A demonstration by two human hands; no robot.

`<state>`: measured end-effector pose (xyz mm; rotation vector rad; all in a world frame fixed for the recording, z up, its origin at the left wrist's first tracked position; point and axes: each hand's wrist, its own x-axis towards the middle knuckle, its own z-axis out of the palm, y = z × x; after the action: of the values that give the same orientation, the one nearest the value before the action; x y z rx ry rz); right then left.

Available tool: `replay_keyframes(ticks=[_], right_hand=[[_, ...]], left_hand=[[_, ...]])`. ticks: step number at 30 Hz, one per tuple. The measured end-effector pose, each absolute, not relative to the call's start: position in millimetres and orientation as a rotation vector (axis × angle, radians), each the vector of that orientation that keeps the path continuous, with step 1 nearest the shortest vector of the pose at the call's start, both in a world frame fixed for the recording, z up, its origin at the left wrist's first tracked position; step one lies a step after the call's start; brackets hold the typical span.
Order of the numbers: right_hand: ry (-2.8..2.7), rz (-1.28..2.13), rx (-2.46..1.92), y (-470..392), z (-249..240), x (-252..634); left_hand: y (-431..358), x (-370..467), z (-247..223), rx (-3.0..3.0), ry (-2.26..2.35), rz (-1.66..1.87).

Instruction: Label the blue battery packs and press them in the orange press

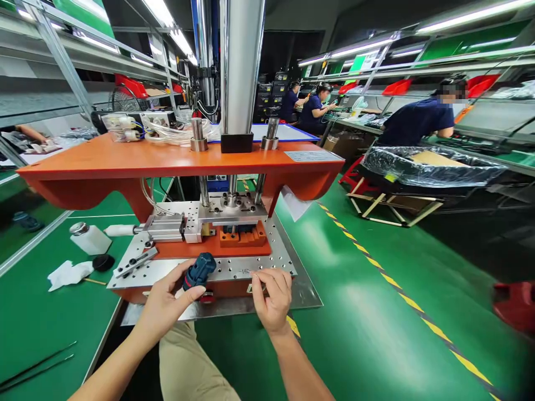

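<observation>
My left hand (169,303) is closed around a small dark blue plastic part (201,268) with a red band, held tilted in front of the press base. My right hand (273,295) is at the front edge of the metal base plate (175,271), its thumb and forefinger pinched together and the other fingers curled. Whatever may be between those fingertips is too small to make out. Behind both hands, an orange fixture block (244,238) sits beneath the metal press head (234,209), with something dark in it. A pneumatic cylinder (165,227) lies to its left.
The orange press frame (179,159) spans overhead. On the green bench at left are a white bottle (91,239), a black round cap (103,262), crumpled white tissue (69,274) and tweezers (39,365). Co-workers sit at a bench on the right, beside a plastic-lined bin (430,172).
</observation>
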<state>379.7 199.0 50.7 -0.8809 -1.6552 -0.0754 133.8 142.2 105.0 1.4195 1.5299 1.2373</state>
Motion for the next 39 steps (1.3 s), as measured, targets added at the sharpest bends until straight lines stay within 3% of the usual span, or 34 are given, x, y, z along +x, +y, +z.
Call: replay_keyframes(ticks=[9,15,18,23,27,32,39], right_hand=[[-2.121,0.129,-0.881,297.4,146.5,390.4],[-2.478,0.357,-0.994,348.6,161.9,376.3],[-2.338,0.351,-1.0,333.7,154.9,380.5],[-1.629,0.199,-0.913,269.3,125.9,404.9],[-1.343,0.336,-1.006,227.8,90.0,439.3],[-1.128,0.514,-1.196,208.0,48.4,485.4],[-0.892,0.74,-1.171,225.6,26.5,486.7]], left_hand=[[142.5,135.9,111.2,1.466,1.538,1.186],[145.3,133.5,136.2,1.801,1.54,1.117],[163.7,139.1,157.8,2.075,1.536,1.056],[223.2,163.7,187.7,2.288,1.533,0.861],[264.9,182.0,202.4,2.292,1.566,0.636],[281.7,191.2,194.2,2.335,1.574,0.453],[283.7,191.8,167.8,2.444,1.633,0.486]])
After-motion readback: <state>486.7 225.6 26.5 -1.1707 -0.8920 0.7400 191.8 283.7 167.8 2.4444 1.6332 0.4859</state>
